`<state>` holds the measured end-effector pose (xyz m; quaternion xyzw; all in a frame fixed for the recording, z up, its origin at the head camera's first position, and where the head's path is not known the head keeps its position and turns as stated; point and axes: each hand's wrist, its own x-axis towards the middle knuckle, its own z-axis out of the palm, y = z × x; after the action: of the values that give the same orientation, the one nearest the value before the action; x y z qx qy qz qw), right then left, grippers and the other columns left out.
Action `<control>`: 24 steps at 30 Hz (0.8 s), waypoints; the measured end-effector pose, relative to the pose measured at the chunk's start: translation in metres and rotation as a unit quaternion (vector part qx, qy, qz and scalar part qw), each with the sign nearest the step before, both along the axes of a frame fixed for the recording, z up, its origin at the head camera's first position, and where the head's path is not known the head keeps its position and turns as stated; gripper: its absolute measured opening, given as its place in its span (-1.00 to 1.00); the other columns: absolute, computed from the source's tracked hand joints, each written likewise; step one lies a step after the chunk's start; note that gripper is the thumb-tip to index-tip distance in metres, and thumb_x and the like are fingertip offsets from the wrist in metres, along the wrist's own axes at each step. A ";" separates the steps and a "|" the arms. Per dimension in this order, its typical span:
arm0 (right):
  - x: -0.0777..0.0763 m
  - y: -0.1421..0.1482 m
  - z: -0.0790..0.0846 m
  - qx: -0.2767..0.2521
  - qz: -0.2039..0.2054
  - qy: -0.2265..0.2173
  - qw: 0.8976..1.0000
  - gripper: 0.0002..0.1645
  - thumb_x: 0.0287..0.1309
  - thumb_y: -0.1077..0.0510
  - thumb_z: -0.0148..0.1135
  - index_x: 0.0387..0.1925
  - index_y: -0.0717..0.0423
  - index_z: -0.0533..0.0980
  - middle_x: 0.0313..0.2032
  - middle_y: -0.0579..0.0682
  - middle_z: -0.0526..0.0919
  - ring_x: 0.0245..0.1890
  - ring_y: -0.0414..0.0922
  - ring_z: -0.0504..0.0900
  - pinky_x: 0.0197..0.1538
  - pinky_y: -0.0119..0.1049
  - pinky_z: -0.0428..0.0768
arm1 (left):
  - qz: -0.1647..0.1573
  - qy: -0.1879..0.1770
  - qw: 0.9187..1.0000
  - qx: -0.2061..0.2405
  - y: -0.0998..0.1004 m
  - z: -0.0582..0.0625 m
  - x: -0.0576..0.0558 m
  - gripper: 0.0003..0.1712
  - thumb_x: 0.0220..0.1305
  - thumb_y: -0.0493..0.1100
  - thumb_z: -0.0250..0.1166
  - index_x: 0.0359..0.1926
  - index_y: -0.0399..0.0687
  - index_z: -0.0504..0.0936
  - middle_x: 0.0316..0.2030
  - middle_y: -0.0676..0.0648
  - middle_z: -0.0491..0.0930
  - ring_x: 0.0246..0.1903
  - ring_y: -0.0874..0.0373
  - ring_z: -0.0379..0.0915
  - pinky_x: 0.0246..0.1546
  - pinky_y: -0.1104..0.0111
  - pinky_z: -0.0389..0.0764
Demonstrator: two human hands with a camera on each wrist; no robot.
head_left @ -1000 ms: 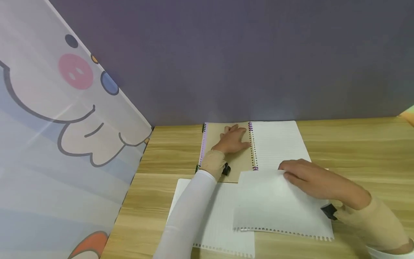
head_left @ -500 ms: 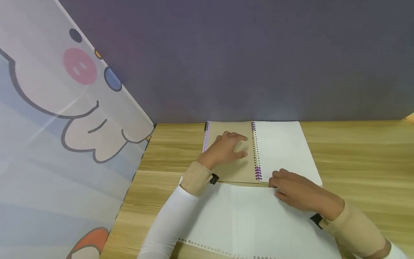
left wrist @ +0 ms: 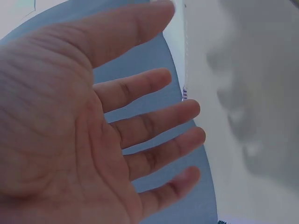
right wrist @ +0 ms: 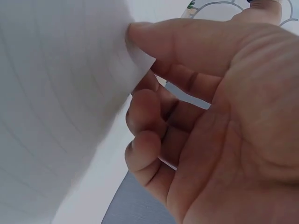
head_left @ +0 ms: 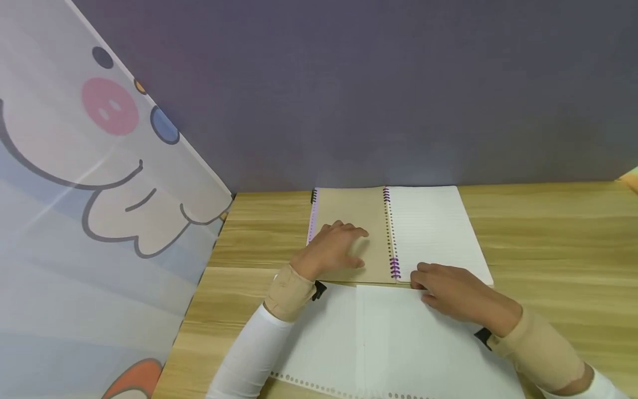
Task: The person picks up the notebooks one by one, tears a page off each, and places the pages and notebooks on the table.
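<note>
A spiral notebook with purple rings lies open at the back of the table, its brown cover [head_left: 351, 208] on the left and a white lined page [head_left: 433, 233] on the right. Over the cover's lower left is my left hand [head_left: 329, 252], fingers spread and holding nothing; in the left wrist view its palm and straight fingers [left wrist: 154, 123] show plainly. My right hand [head_left: 451, 291] pinches the far edge of a loose lined sheet [head_left: 428, 343] between thumb and curled fingers, as the right wrist view shows with the paper [right wrist: 60, 102]. That sheet overlaps a second loose sheet [head_left: 319, 338] on its left.
The wooden table [head_left: 558, 238] ends at a dark grey panel [head_left: 374, 100] behind the notebook. A cartoon-printed sheet [head_left: 60, 221] stands along the left side. Punched holes run along the loose sheets' near edges.
My right hand has lowered the tilted sheet flat beside the other one, moving slightly toward me. My left hand has drawn back down and left across the brown cover.
</note>
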<state>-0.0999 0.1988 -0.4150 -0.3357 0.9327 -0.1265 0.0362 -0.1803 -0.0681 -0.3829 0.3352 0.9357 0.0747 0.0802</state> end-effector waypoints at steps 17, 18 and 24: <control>-0.011 0.006 -0.005 -0.032 -0.024 0.078 0.996 -0.65 -0.11 0.05 0.29 -0.23 -0.03 0.41 -0.32 -0.23 0.28 -0.33 -0.20 0.27 -0.32 -0.34 0.32 | -0.081 0.051 0.995 -0.034 0.034 -0.025 0.012 -0.22 -0.15 0.32 0.34 0.13 0.16 0.43 0.12 0.10 0.30 0.12 0.16 0.19 0.01 0.38 0.22; -0.011 0.008 -0.006 -0.031 -0.030 0.076 0.996 -0.61 -0.11 0.03 0.29 -0.19 -0.01 0.41 -0.29 -0.21 0.29 -0.31 -0.17 0.27 -0.32 -0.32 0.31 | -0.081 0.055 0.994 -0.040 0.035 -0.025 0.012 -0.21 -0.17 0.33 0.35 0.13 0.17 0.43 0.14 0.08 0.29 0.14 0.14 0.18 0.02 0.38 0.22; -0.012 0.014 -0.010 -0.016 -0.059 0.054 0.997 -0.45 -0.08 -0.06 0.29 -0.02 -0.01 0.39 -0.06 -0.10 0.32 -0.15 -0.07 0.28 -0.32 -0.22 0.32 | -0.073 0.053 0.994 -0.056 0.038 -0.028 0.014 -0.23 -0.15 0.31 0.35 0.14 0.22 0.43 0.16 0.08 0.29 0.18 0.14 0.15 0.02 0.38 0.25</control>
<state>-0.1123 0.2131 -0.4250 -0.2865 0.9495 -0.1253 -0.0269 -0.1659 -0.0301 -0.4113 0.4014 0.9143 -0.0013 0.0543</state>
